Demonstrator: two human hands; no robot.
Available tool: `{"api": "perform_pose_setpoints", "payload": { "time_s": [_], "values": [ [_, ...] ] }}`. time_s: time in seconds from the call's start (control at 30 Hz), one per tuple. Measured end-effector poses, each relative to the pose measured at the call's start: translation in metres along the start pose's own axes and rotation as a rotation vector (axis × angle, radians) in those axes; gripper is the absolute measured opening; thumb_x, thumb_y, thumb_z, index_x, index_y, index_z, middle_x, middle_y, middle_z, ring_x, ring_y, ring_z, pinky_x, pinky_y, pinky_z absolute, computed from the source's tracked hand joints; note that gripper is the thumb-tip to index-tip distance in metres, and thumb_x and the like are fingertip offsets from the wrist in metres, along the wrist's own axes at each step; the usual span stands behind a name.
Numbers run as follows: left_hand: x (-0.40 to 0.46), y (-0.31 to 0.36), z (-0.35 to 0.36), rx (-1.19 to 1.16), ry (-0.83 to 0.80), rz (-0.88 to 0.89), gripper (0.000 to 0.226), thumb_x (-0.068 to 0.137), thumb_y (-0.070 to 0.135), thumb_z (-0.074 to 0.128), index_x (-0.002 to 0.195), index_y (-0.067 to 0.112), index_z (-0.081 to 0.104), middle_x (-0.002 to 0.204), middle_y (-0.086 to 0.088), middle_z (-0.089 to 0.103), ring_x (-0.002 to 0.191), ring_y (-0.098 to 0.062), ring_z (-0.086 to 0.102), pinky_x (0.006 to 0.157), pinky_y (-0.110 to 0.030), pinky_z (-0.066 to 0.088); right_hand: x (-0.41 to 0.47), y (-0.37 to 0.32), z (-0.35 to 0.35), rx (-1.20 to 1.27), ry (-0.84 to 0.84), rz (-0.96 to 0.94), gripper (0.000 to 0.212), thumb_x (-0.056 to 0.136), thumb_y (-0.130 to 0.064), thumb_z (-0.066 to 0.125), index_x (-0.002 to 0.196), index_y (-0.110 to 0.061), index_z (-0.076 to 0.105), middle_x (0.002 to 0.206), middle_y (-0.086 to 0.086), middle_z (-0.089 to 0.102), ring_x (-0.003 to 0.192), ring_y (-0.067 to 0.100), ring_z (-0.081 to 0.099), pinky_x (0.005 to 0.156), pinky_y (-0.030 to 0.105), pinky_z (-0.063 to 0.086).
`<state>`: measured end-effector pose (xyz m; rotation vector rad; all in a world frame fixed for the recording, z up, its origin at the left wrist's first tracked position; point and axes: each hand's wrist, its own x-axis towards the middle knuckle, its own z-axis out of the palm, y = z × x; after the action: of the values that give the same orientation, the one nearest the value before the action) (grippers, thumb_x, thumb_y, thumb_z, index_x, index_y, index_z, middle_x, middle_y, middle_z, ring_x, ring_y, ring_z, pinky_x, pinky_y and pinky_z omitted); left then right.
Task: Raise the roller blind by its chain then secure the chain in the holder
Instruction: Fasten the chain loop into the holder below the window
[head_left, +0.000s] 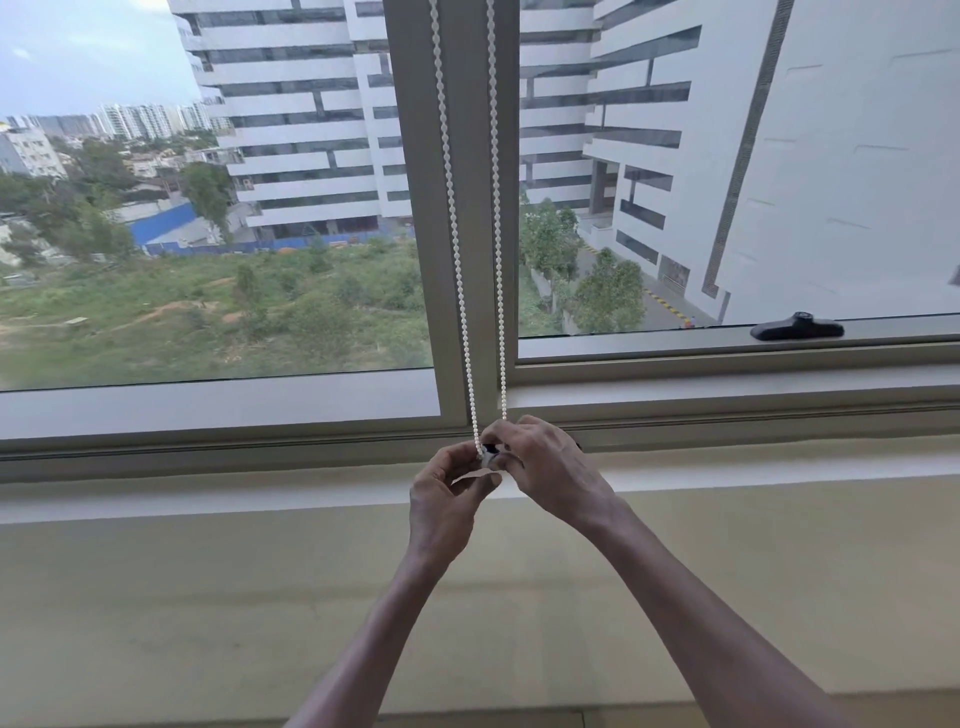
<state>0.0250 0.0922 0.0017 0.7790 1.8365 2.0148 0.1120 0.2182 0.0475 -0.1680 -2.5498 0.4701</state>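
A white bead chain (457, 244) hangs in two strands down the grey window mullion (415, 208). Both strands end between my hands at the bottom of the frame. My left hand (447, 499) and my right hand (545, 462) pinch together around the chain's lower loop and a small dark and clear holder (489, 453), which is mostly hidden by my fingers. The roller blind itself is out of view above; the whole window glass is uncovered.
A black window handle (797, 328) lies on the right sash's lower frame. A pale sill ledge (208, 499) runs below the window, with a plain beige wall (208, 597) under it. Tall white buildings and green ground show outside.
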Motion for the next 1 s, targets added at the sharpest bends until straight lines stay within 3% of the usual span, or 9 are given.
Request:
{"api": "perform_pose_setpoints", "payload": {
  "time_s": [0.23,0.4,0.57,0.67,0.8,0.93,1.0],
  "values": [
    [0.002,-0.006,0.002,-0.001,0.079,0.017,0.021,0.078,0.000,0.079,0.090,0.016,0.072,0.082,0.002,0.076,0.080,-0.011,0.072,0.075,-0.017,0.053,-0.002,0.003,-0.003,0.054,-0.022,-0.028,0.026,0.088,-0.006,0.058,0.110,-0.014,0.070,0.091,0.002,0.074,0.087,0.021,0.061,0.075,0.037,0.052],
    [0.000,-0.006,0.004,-0.024,-0.039,0.019,0.025,0.079,-0.003,0.076,0.100,0.010,0.071,0.093,-0.005,0.077,0.090,-0.015,0.073,0.080,-0.020,0.054,-0.005,0.005,-0.007,0.041,0.021,-0.041,0.021,0.085,-0.003,0.064,0.103,-0.010,0.072,0.092,0.005,0.076,0.085,0.024,0.064,0.075,0.036,0.051],
    [0.001,-0.002,0.004,-0.078,-0.055,0.033,0.021,0.079,-0.001,0.076,0.099,0.005,0.072,0.093,-0.008,0.077,0.090,-0.019,0.073,0.079,-0.020,0.054,-0.008,0.005,-0.007,0.113,0.028,-0.012,0.019,0.083,0.000,0.065,0.097,-0.012,0.070,0.085,0.002,0.073,0.071,0.009,0.058,0.066,0.018,0.040],
    [0.001,-0.001,0.004,-0.114,-0.046,0.028,0.020,0.080,-0.005,0.074,0.098,0.003,0.073,0.091,-0.011,0.077,0.087,-0.018,0.073,0.077,-0.018,0.053,-0.009,0.005,-0.006,0.159,0.007,0.010,0.025,0.084,0.005,0.063,0.101,-0.011,0.071,0.089,0.003,0.074,0.074,0.008,0.062,0.069,0.012,0.043],
    [0.002,-0.003,0.004,-0.111,-0.055,0.039,0.020,0.080,-0.006,0.074,0.097,0.002,0.074,0.091,-0.010,0.078,0.087,-0.016,0.074,0.076,-0.016,0.053,-0.009,0.007,-0.006,0.142,-0.017,0.008,0.028,0.087,0.002,0.058,0.108,-0.014,0.069,0.094,0.000,0.072,0.076,0.009,0.060,0.069,0.022,0.047],
    [0.004,-0.005,0.004,-0.121,-0.055,0.024,0.020,0.079,-0.006,0.075,0.096,0.004,0.075,0.091,-0.010,0.078,0.088,-0.020,0.074,0.080,-0.021,0.055,-0.006,0.009,-0.008,0.079,-0.071,-0.044,0.032,0.089,0.002,0.053,0.113,-0.015,0.065,0.117,-0.001,0.067,0.088,0.014,0.065,0.079,0.029,0.053],
    [0.005,-0.006,0.006,-0.114,-0.064,0.019,0.019,0.077,-0.004,0.076,0.094,0.005,0.075,0.090,-0.010,0.078,0.088,-0.021,0.074,0.079,-0.021,0.055,-0.004,0.011,-0.008,0.059,-0.129,-0.060,0.026,0.088,0.002,0.052,0.103,-0.014,0.067,0.106,-0.001,0.066,0.085,0.016,0.063,0.078,0.037,0.053]
  ]
}}
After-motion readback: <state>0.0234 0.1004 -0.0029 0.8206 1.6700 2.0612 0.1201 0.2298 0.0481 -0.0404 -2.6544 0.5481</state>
